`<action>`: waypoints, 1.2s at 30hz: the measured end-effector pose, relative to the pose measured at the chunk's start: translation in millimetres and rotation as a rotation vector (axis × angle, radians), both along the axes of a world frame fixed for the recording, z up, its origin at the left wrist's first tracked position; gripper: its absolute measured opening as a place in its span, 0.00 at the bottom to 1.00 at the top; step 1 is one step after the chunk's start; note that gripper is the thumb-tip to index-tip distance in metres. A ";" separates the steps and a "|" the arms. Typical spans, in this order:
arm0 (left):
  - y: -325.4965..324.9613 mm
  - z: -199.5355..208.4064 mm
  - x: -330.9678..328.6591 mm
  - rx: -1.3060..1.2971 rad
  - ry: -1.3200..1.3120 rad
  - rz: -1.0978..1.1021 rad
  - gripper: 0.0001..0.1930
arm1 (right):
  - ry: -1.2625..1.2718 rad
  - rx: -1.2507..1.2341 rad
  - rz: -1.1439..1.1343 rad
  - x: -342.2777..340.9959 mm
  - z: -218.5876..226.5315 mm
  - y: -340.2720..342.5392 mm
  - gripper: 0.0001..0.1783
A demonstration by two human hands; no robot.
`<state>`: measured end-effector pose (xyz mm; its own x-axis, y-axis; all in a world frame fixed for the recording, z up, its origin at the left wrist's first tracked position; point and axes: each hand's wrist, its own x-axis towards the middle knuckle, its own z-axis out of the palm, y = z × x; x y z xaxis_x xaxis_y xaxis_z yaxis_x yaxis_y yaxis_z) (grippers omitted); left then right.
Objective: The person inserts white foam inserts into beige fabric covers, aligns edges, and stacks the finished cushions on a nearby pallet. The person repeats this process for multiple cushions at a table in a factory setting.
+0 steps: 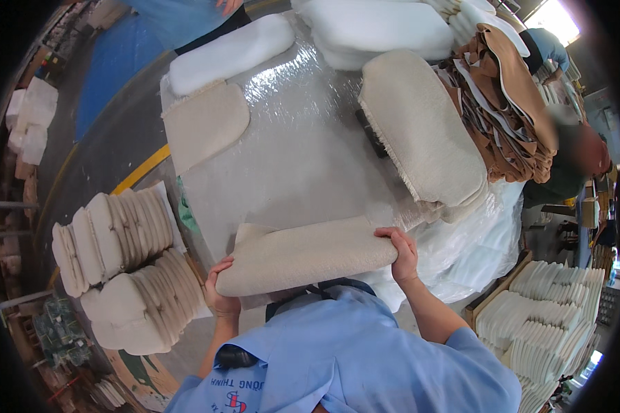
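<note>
I hold a cream fabric cushion cover [303,256], folded over into a thick roll, at the near edge of a table wrapped in shiny plastic film [303,151]. My left hand [218,289] grips its left end from below. My right hand [401,253] clasps its right end, fingers curled over the top. A flat cream cover [203,124] lies at the table's far left, with a white foam pad [231,51] beyond it. A stack of cream covers [424,131] sits at the right.
Piles of finished cream cushions [120,268] stand on the floor to my left. Brown fabric pieces [510,110] are heaped at the far right, white foam pads [375,27] at the back, more stacked pads [544,323] at lower right. Another person [579,158] works beyond the table.
</note>
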<state>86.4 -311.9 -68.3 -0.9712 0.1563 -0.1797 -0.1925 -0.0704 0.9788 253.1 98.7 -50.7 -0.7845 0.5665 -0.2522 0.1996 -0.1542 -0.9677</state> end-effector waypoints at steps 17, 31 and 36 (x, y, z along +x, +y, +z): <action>25.7 13.2 -95.9 -0.805 -0.352 -0.526 0.30 | -0.823 0.285 0.490 -78.5 3.5 37.6 0.26; 59.6 4.3 -110.2 -0.697 -0.247 -0.643 0.20 | -0.395 0.362 0.157 -79.8 -31.1 12.0 0.23; 85.9 19.3 -119.6 -0.872 -0.119 -0.988 0.22 | -0.805 0.293 0.660 -116.0 -24.7 33.3 0.28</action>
<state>-33.2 -226.0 -49.0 -0.4876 0.5752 -0.6568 0.1142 0.7878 0.6053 137.0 132.0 -75.4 -0.6213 0.2146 -0.7537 0.7522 0.4329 -0.4968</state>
